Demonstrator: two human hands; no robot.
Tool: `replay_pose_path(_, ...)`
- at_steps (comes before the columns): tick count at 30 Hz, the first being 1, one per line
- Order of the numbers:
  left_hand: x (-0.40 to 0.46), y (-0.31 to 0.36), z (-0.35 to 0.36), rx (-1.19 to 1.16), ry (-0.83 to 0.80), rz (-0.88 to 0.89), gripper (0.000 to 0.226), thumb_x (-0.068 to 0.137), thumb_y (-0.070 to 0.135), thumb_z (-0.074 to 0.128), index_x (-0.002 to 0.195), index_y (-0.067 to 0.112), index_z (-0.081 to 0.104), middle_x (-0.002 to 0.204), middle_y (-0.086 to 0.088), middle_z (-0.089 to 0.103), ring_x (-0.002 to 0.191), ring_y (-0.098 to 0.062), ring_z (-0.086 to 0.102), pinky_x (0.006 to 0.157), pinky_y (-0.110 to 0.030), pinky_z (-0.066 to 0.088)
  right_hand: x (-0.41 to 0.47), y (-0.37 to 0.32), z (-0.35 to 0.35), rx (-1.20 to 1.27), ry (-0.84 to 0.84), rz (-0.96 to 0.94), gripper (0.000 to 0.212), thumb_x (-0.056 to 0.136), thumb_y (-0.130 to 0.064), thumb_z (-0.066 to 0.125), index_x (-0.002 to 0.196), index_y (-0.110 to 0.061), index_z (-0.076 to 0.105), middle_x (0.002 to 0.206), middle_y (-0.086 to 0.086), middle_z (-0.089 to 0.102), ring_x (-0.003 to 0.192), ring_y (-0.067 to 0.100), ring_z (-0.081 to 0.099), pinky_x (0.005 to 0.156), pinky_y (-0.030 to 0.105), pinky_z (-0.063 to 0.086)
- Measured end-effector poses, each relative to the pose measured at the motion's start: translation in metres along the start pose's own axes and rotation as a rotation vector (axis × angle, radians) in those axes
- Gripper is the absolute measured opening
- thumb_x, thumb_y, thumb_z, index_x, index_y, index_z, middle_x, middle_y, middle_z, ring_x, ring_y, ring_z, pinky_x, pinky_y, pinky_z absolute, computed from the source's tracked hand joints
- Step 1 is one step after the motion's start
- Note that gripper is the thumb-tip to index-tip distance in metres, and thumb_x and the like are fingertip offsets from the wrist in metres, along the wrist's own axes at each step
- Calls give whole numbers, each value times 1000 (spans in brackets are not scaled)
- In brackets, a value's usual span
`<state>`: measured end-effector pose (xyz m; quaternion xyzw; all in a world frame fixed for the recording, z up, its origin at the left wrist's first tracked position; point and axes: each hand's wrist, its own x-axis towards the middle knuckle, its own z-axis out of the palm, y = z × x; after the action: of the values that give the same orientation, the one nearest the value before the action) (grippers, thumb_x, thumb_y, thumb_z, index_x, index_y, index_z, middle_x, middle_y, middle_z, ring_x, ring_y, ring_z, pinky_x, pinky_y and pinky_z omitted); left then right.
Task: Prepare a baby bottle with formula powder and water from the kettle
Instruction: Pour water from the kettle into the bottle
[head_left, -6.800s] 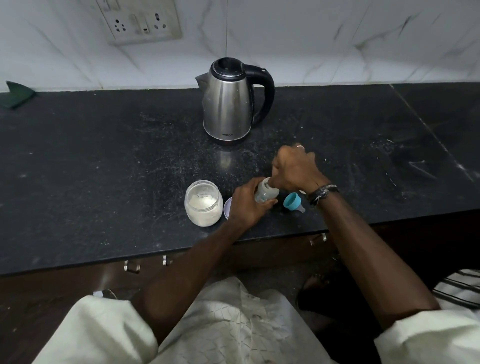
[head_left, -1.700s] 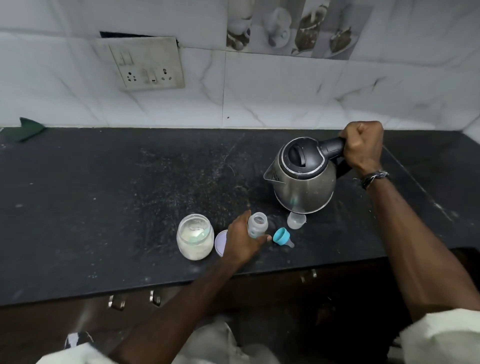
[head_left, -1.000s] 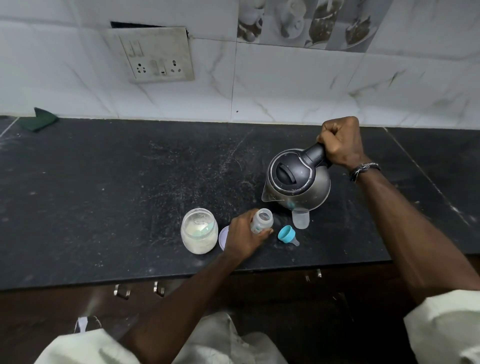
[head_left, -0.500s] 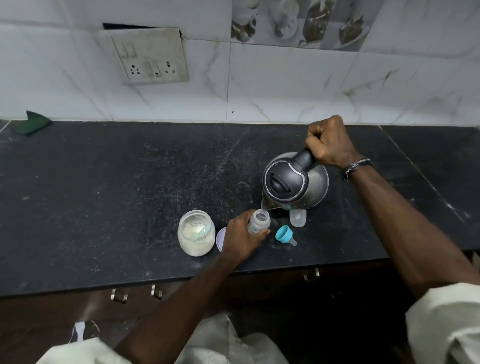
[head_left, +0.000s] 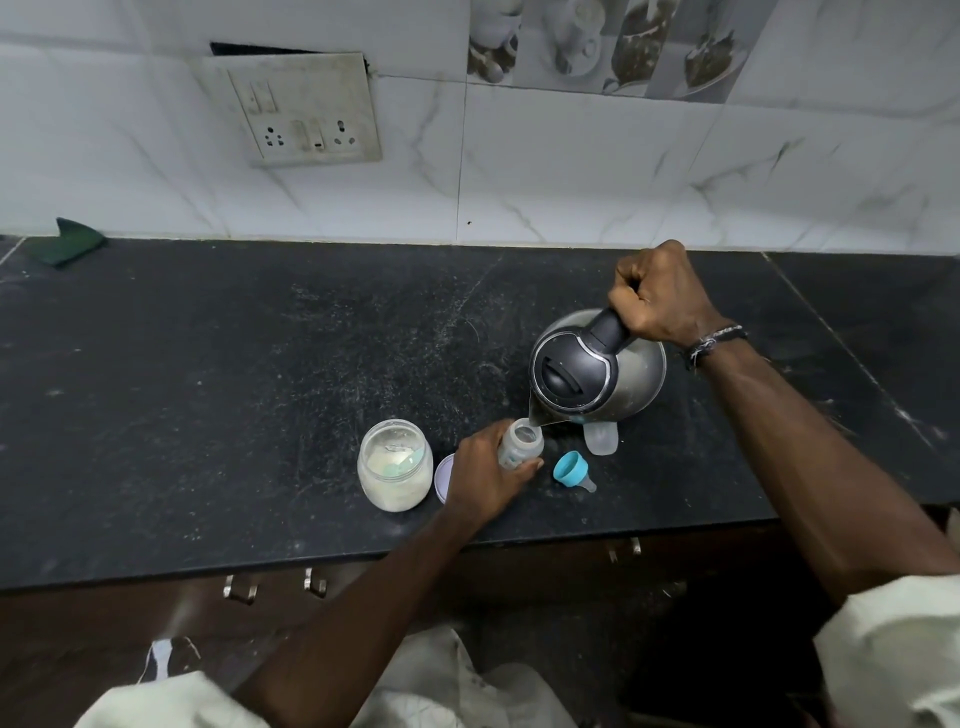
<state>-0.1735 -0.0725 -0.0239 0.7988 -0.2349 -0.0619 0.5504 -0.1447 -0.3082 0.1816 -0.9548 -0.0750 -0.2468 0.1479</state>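
My left hand (head_left: 483, 475) grips a small clear baby bottle (head_left: 521, 442) standing upright and uncapped on the black counter (head_left: 208, 389). My right hand (head_left: 657, 299) is clenched on the black handle of a steel kettle (head_left: 597, 371), tipped toward me with its spout right over the bottle's mouth. An open glass jar of white formula powder (head_left: 396, 465) with a pale scoop inside stands left of my left hand. The bottle's blue ring with its teat (head_left: 571, 470) lies to the bottle's right. A clear cap (head_left: 601, 437) stands under the kettle.
A pale jar lid (head_left: 444, 475) lies between the jar and my left hand, partly hidden. A socket plate (head_left: 301, 109) sits on the tiled wall. A dark green object (head_left: 70, 241) lies at the counter's far left corner. Drawer handles (head_left: 275, 584) show below the counter's front edge.
My right hand has carried the kettle from the back of the counter toward the bottle and tipped it, bringing the spout over the bottle's mouth. My left hand has stayed on the bottle.
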Motion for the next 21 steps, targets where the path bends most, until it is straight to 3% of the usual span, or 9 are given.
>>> replay_pose_path(18, 1, -1, 0, 24, 2, 1, 55, 74, 31, 87, 122, 16, 66, 112, 5, 73, 100, -5, 68, 89, -29, 57, 0, -17, -3, -171, -54, -78, 21, 63, -30, 44, 47, -18, 43, 39, 2, 33, 38, 31, 35, 46, 29, 33)
replay_pose_path(21, 1, -1, 0, 23, 0, 3, 54, 74, 31, 86, 122, 16, 66, 113, 5, 73, 101, -5, 68, 89, -28, 56, -1, -16, -3, -189, -58, -66, 27, 64, -30, 44, 45, -11, 47, 38, 6, 38, 38, 32, 38, 45, 30, 35)
